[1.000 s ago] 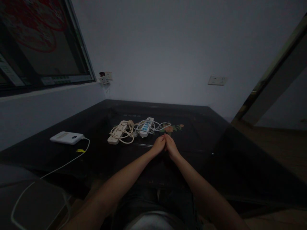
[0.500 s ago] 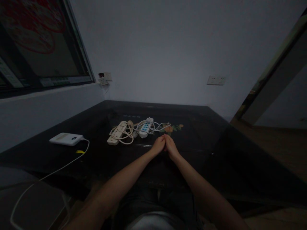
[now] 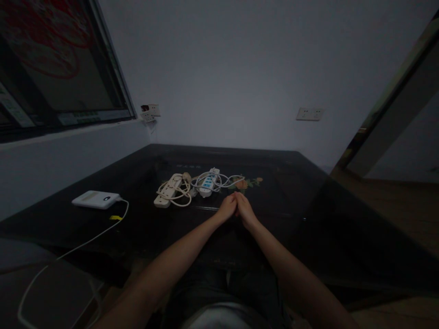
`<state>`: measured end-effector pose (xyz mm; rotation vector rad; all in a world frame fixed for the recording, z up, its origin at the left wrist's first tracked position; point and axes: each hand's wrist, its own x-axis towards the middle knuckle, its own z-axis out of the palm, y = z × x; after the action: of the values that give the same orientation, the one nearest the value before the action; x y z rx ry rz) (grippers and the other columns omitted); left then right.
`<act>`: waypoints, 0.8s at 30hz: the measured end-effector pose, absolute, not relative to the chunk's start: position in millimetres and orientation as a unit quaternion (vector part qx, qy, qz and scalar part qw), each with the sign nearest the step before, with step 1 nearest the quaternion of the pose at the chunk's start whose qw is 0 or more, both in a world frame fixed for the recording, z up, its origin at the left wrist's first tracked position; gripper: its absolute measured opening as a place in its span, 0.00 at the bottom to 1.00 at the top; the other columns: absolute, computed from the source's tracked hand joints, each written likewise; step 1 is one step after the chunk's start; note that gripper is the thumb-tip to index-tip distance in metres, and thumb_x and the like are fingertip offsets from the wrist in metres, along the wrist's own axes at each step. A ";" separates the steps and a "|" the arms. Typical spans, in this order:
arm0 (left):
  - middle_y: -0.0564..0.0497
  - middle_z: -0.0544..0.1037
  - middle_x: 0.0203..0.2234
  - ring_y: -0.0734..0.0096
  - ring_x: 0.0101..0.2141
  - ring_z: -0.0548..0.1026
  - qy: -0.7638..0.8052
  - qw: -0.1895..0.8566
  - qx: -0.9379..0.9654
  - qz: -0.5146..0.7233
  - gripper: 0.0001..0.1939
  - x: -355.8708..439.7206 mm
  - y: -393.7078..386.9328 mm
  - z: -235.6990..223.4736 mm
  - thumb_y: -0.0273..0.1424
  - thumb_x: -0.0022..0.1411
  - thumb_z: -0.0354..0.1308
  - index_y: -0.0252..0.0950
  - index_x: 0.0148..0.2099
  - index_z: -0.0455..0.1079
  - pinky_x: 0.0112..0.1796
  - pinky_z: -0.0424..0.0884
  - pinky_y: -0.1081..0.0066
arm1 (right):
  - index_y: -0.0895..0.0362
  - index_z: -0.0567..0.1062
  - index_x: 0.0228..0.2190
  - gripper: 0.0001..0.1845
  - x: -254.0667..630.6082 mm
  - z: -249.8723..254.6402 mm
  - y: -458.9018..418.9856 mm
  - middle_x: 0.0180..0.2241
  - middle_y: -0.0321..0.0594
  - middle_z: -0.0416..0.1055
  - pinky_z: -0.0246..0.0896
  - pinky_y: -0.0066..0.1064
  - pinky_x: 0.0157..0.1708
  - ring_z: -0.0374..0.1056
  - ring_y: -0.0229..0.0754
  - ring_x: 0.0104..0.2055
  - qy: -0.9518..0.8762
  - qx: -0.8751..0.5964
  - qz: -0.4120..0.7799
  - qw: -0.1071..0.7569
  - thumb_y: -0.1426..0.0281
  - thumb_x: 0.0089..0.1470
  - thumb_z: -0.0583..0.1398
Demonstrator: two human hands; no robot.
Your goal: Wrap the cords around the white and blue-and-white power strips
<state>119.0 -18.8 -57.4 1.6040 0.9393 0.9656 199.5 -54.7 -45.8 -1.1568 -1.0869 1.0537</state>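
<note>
My left hand [image 3: 227, 208] and my right hand [image 3: 245, 211] rest together on the black table, fingertips meeting. The fingers of both are closed and pressed together; no object shows in them, though the palms are hidden. Just beyond and to the left lies a white power strip with blue sockets [image 3: 207, 183], its grey-white cable looped over it and reaching right. Left of that is a cream power strip [image 3: 168, 192] with its own cord coiled across it. Neither hand touches the strips.
The black table [image 3: 274, 251] has a printed flower [image 3: 242, 184] beyond my hands. At the left, a white power bank [image 3: 92, 199] trails a white cable [image 3: 82, 242] over the table edge, near a yellow tag [image 3: 115, 218]. Wall sockets [image 3: 309, 114] sit behind the table.
The view shifts very slightly. My hands stay together in the same place, and the power strips have not moved.
</note>
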 end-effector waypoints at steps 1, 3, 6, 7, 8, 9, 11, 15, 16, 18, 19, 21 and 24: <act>0.56 0.68 0.15 0.76 0.16 0.66 0.388 0.500 0.664 0.398 0.14 119.0 -18.7 -57.2 0.30 0.64 0.45 0.31 0.32 0.69 0.20 0.60 0.77 | 0.55 0.67 0.26 0.20 199.4 -45.7 -54.9 0.20 0.30 0.59 0.46 0.21 0.10 0.54 0.31 0.17 -0.465 -0.495 0.450 0.580 0.50 0.47 0.55; 0.55 0.69 0.16 0.76 0.17 0.66 0.387 0.498 0.666 0.399 0.13 118.9 -18.5 -56.7 0.30 0.64 0.46 0.31 0.33 0.69 0.21 0.60 0.77 | 0.55 0.66 0.26 0.20 199.3 -45.7 -54.9 0.20 0.30 0.59 0.46 0.20 0.10 0.55 0.31 0.18 -0.465 -0.495 0.449 0.581 0.50 0.47 0.56; 0.54 0.70 0.18 0.76 0.18 0.68 0.387 0.492 0.669 0.401 0.12 118.8 -19.1 -55.8 0.29 0.64 0.46 0.31 0.33 0.69 0.21 0.61 0.77 | 0.55 0.66 0.25 0.20 199.4 -46.1 -54.5 0.20 0.30 0.59 0.46 0.20 0.10 0.55 0.32 0.18 -0.466 -0.495 0.444 0.584 0.50 0.46 0.56; 0.54 0.71 0.18 0.76 0.18 0.68 0.386 0.492 0.670 0.401 0.12 118.8 -19.4 -55.6 0.30 0.64 0.46 0.31 0.34 0.69 0.21 0.62 0.77 | 0.55 0.66 0.25 0.20 199.4 -46.3 -54.3 0.20 0.30 0.59 0.46 0.20 0.10 0.54 0.32 0.18 -0.466 -0.495 0.443 0.584 0.50 0.46 0.56; 0.54 0.70 0.17 0.75 0.18 0.68 0.386 0.491 0.671 0.399 0.13 118.8 -19.7 -55.6 0.30 0.64 0.46 0.31 0.34 0.69 0.21 0.61 0.77 | 0.55 0.66 0.25 0.20 199.5 -46.4 -54.1 0.20 0.30 0.59 0.47 0.21 0.09 0.54 0.32 0.17 -0.465 -0.497 0.442 0.584 0.50 0.47 0.56; 0.54 0.70 0.17 0.75 0.17 0.67 0.385 0.491 0.673 0.397 0.13 118.8 -20.0 -55.8 0.31 0.64 0.45 0.31 0.35 0.69 0.20 0.61 0.77 | 0.55 0.66 0.25 0.20 199.5 -46.5 -53.9 0.20 0.30 0.59 0.46 0.21 0.09 0.54 0.32 0.17 -0.465 -0.498 0.442 0.584 0.51 0.47 0.56; 0.55 0.69 0.16 0.75 0.16 0.67 0.385 0.490 0.676 0.393 0.14 119.0 -20.3 -56.7 0.32 0.65 0.45 0.31 0.35 0.69 0.19 0.61 0.77 | 0.55 0.66 0.25 0.20 199.6 -46.4 -53.7 0.20 0.29 0.58 0.46 0.21 0.08 0.53 0.31 0.16 -0.463 -0.501 0.442 0.582 0.51 0.47 0.56; 0.54 0.69 0.15 0.75 0.16 0.67 0.384 0.480 0.689 0.385 0.16 119.2 -19.5 -58.2 0.32 0.65 0.43 0.31 0.33 0.69 0.19 0.61 0.77 | 0.55 0.66 0.25 0.19 199.6 -45.3 -53.9 0.18 0.28 0.57 0.45 0.22 0.08 0.52 0.31 0.15 -0.464 -0.502 0.443 0.581 0.51 0.47 0.56; 0.54 0.69 0.15 0.75 0.16 0.67 0.384 0.476 0.693 0.382 0.16 118.9 -19.0 -58.0 0.31 0.65 0.43 0.31 0.32 0.69 0.19 0.61 0.77 | 0.55 0.66 0.25 0.19 199.6 -45.0 -54.0 0.18 0.28 0.57 0.45 0.22 0.08 0.52 0.31 0.15 -0.464 -0.501 0.443 0.581 0.51 0.47 0.56; 0.53 0.70 0.15 0.74 0.16 0.68 0.382 0.468 0.702 0.377 0.16 117.3 -18.0 -56.2 0.31 0.64 0.43 0.31 0.32 0.70 0.20 0.62 0.77 | 0.55 0.66 0.25 0.20 199.5 -44.7 -54.0 0.18 0.28 0.57 0.45 0.22 0.08 0.52 0.31 0.15 -0.465 -0.499 0.443 0.582 0.51 0.46 0.56; 0.53 0.70 0.16 0.74 0.17 0.68 0.381 0.463 0.707 0.375 0.16 115.9 -17.3 -54.7 0.30 0.64 0.43 0.31 0.32 0.70 0.21 0.62 0.76 | 0.55 0.66 0.25 0.20 199.3 -44.6 -53.9 0.18 0.28 0.57 0.45 0.22 0.08 0.52 0.31 0.15 -0.464 -0.498 0.443 0.583 0.50 0.46 0.56; 0.53 0.71 0.15 0.74 0.17 0.69 0.380 0.451 0.720 0.367 0.16 112.1 -15.9 -50.6 0.30 0.63 0.44 0.31 0.31 0.70 0.22 0.63 0.76 | 0.55 0.67 0.25 0.21 198.6 -44.2 -53.2 0.18 0.28 0.57 0.45 0.23 0.09 0.52 0.31 0.15 -0.465 -0.494 0.445 0.585 0.49 0.46 0.56; 0.53 0.70 0.14 0.74 0.17 0.69 0.379 0.428 0.740 0.355 0.16 104.4 -14.4 -42.6 0.31 0.62 0.46 0.31 0.27 0.70 0.22 0.62 0.76 | 0.55 0.68 0.27 0.21 197.4 -42.2 -51.5 0.19 0.30 0.60 0.48 0.23 0.12 0.54 0.32 0.16 -0.469 -0.480 0.446 0.592 0.49 0.46 0.57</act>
<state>104.4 -14.4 -42.6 1.8482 0.9457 0.8855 197.4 -51.5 -42.2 -1.1177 -1.0919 1.0373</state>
